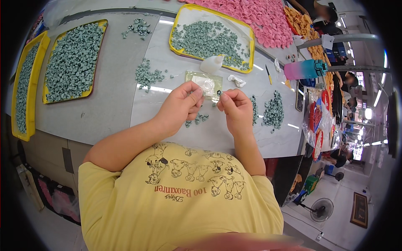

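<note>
The right hand [235, 106] pinches a small dark-green piece [219, 92] just right of the left hand [179, 103], whose fingers curl in, holding what I cannot tell

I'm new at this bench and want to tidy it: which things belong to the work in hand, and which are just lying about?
Seem to belong:
- small dark piece, pinched in the right hand
- yellowish square by the left hand
- loose green pieces

Probably lying about, untouched:
- pink-and-teal bottle
- yellow-handled knife
- crumpled white tissue
</note>
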### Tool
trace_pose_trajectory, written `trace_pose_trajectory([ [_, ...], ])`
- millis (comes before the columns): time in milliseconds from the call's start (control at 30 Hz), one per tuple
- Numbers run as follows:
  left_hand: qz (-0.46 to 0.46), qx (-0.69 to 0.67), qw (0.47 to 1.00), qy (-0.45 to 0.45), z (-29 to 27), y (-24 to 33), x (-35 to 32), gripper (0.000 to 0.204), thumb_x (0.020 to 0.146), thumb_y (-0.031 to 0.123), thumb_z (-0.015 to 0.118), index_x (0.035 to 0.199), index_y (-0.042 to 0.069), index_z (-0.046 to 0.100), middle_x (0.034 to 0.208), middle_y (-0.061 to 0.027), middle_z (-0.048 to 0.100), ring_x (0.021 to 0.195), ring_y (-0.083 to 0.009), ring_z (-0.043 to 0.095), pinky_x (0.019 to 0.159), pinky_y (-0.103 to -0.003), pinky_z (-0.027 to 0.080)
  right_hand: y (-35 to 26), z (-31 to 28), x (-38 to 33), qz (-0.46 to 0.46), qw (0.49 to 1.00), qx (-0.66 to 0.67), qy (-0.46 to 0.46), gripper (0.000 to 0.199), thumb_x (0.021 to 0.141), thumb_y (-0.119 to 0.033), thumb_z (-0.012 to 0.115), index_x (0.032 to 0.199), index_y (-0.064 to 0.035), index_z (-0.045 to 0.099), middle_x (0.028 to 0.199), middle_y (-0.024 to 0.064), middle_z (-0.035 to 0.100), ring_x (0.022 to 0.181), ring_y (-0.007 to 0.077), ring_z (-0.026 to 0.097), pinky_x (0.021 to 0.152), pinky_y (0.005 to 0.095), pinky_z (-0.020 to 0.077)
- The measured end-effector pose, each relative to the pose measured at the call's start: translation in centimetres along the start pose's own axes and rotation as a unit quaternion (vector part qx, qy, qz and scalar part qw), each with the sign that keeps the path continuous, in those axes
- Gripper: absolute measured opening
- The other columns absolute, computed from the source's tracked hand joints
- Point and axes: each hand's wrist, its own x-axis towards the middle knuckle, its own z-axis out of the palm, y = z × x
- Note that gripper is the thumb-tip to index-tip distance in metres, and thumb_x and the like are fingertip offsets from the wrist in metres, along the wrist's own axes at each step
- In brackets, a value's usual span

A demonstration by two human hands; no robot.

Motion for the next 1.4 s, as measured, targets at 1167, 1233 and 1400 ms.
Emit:
trace_pose_trajectory([
  [1167,-0.126,0.025,0.992,-0.005,-0.2,0.7,-0.5,0.037,0.092,0.035,0.045,0.064,0.014,0.034,0.055,0.0058,0.03,0.045,-0.0049,0.022,0.039,-0.021,0.017,0.6,1.7,0.0,-0.581,0.672,-0.458,-0.035,0.028,0.056,0.006,0.072,0.082,0.0015,0.063,0.072,0.0058,0.057,0.06,0.0192,0.051,0.05,0.0274,0.0405],
  [1233,-0.126,0.027,0.992,-0.007,-0.2,0.7,-0.5,0.036,0.092,0.035,0.045,0.065,0.014,0.035,0.056,0.0057,0.031,0.046,-0.0049,0.022,0.039,-0.021,0.017,0.8,1.7,0.0,-0.583,0.666,-0.464,-0.035,0.028,0.056,0.006,0.072,0.082,0.0016,0.063,0.072,0.0059,0.058,0.06,0.0193,0.051,0.051,0.0274,0.041],
  [1400,-0.066,0.06,0.996,0.02,0.3,0.4,-0.9,0.031,0.093,0.03,0.046,0.07,0.01,0.043,0.056,0.0056,0.034,0.046,-0.0038,0.026,0.039,-0.02,0.021,1.3,1.7,-0.2,-0.597,0.671,-0.438,-0.043,0.029,0.056,0.007,0.071,0.083,0.002,0.062,0.076,0.0079,0.059,0.062,0.0204,0.053,0.052,0.0278,0.0433],
])
